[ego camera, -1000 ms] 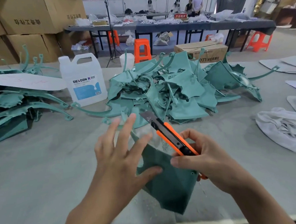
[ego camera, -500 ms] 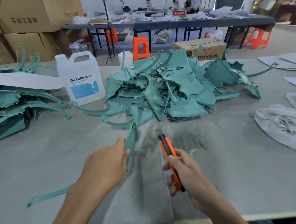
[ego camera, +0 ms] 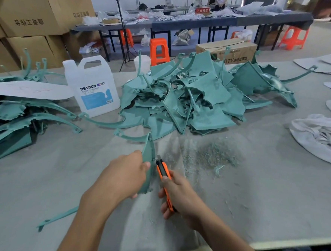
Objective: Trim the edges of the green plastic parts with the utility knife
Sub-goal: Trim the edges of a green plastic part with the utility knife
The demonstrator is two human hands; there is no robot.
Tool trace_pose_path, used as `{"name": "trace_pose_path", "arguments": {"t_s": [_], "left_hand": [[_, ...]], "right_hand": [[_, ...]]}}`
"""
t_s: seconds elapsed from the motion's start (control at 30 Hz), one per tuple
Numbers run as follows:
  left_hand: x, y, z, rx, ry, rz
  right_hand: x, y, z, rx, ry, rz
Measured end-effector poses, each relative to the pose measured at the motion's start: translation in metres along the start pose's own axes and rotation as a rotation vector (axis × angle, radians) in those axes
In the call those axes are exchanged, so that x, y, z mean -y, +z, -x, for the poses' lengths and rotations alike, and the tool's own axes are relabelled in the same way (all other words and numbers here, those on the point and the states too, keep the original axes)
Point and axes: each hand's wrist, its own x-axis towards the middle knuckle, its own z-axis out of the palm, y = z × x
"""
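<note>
The left hand [ego camera: 125, 177] grips the green plastic part [ego camera: 149, 154], stood on edge over the bench [ego camera: 46, 173] with its long axis running away from the person, while the right hand [ego camera: 180, 196], wrapped round the utility knife [ego camera: 162, 171], holds it just right of that edge, nearly parallel.

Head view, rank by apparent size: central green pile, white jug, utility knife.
1. central green pile
2. white jug
3. utility knife, nearest the camera and partly hidden in the right hand

Green plastic part [ego camera: 150, 155], orange-and-black utility knife [ego camera: 164, 177], white jug [ego camera: 92, 87]
</note>
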Motion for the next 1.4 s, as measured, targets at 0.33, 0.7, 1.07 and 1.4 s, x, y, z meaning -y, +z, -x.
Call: {"name": "trace_pose_path", "arguments": {"t_s": [0.33,0.7,1.07,1.4], "left_hand": [[0.003,0.003,0.0,-0.003,0.002,-0.044],[0.003,0.01,0.006,-0.033,0.01,-0.052],[0.017,0.011,0.012,-0.11,0.007,-0.008],[0.019,0.006,0.016,-0.167,0.041,-0.023]], "right_hand": [[0.044,-0.002,0.025,-0.012,-0.211,-0.238],[0.05,-0.003,0.032,0.082,-0.403,-0.107],[-0.007,-0.135,0.018,-0.458,-0.365,1.329],[0.031,-0.384,-0.019,-0.966,0.367,1.163]]}}
